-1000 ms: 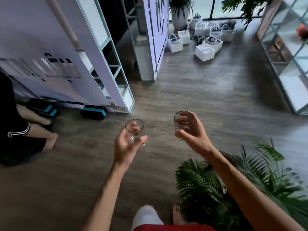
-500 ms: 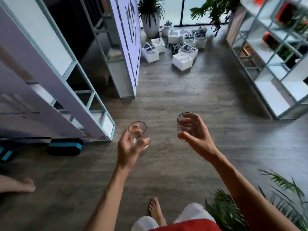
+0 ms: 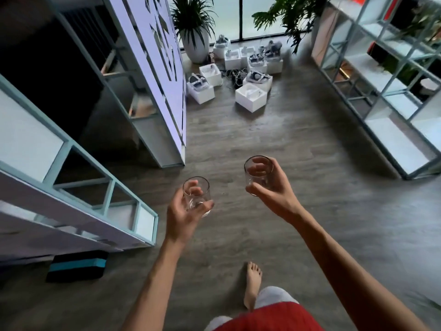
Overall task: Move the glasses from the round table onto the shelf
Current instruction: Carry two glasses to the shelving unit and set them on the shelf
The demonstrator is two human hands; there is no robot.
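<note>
Mid-carry: left hand point(image 3: 183, 211) clamped on 1 glass point(image 3: 196, 195), right hand point(image 3: 269, 187) on the other glass point(image 3: 258, 174) (both upright). Next, probably reach a shelf point(image 3: 381, 91) and set them down.

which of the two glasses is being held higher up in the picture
The glass in the right hand: that glass sits higher in view than the glass in the left hand, whose glass is lower.

glasses: both clear, left point(image 3: 196, 196), right point(image 3: 258, 173) | floor point(image 3: 298, 199): grey-brown wood grain | shelf frames point(image 3: 372, 101): pale teal, white panels | boxes point(image 3: 250, 96): white | block point(image 3: 76, 265): black with teal stripe | shirt point(image 3: 269, 317): red | trousers point(image 3: 274, 297): light grey | plants point(image 3: 286, 10): dark green, pot point(image 3: 194, 43) white
</note>
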